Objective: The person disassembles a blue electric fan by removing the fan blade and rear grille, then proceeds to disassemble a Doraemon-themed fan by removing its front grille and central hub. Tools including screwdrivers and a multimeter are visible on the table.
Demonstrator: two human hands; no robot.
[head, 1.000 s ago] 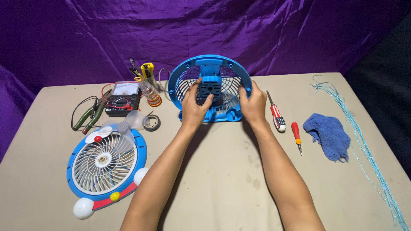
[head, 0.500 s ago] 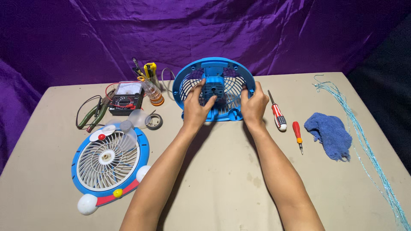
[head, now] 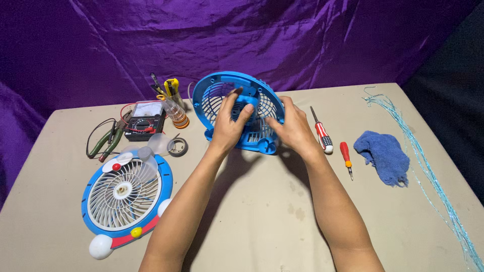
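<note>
A blue round fan body (head: 214,98) with a grille stands upright near the middle of the beige table (head: 262,211). My left hand (head: 229,123) grips its centre hub from the front, fingers over the top of the motor housing. My right hand (head: 295,128) holds the fan's right rim and lower edge. Both forearms reach in from the bottom of the view. The fan is turned slightly, its left rim facing me.
A blue-and-white front fan cover (head: 123,194) with a clear blade (head: 154,146) lies at left. Behind it sit a multimeter (head: 145,121), pliers (head: 108,141), a tape roll (head: 177,147) and a cup of tools (head: 174,103). Two screwdrivers (head: 322,133) (head: 346,156), a blue cloth (head: 385,156) and pale blue strands (head: 428,166) lie at right.
The fan body has been turned so its face angles rightward. My left hand has shifted higher on the hub and my right hand has moved lower along the rim.
</note>
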